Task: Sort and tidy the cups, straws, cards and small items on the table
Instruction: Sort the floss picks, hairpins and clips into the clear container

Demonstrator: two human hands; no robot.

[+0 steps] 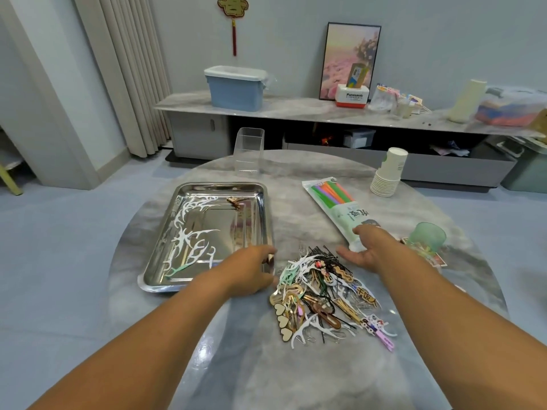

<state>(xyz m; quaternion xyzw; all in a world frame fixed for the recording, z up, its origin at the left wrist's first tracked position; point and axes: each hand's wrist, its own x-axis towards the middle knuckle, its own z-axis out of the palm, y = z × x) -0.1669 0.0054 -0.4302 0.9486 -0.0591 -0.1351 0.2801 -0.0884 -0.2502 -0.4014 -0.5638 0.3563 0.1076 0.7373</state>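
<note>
Left hand [251,272]: fingers curled, pinching a small metallic item [270,258] at the near right corner of the rectangular stainless-steel tray [260,208]; what the item is cannot be told. Right hand [370,250]: open, palm turned inward, fingers relaxed, holding nothing, hovering between the mixed pile and the straw packet. Mixed pile of small items [328,294]: white floss picks, gold and brown hair clips, black bobby pins, wooden heart pieces and a pink clip, heaped on the round grey marble-patterned table [296,374], just right of the left hand. Tray contents: white floss picks [192,229] along its left side, one green-handled pick at the near edge, one small brown clip [235,201] near the far edge. Plastic packet of coloured drinking straws [334,202]: lying flat, right of the tray, its near end under the right hand. Stack of white paper cups [389,173]: upside down, far right of the table. Translucent green plastic cup [426,238]: right of the right hand, standing on cards with red borders [438,260]. Clear square plastic container [248,149]: upright at the table's far edge.
</note>
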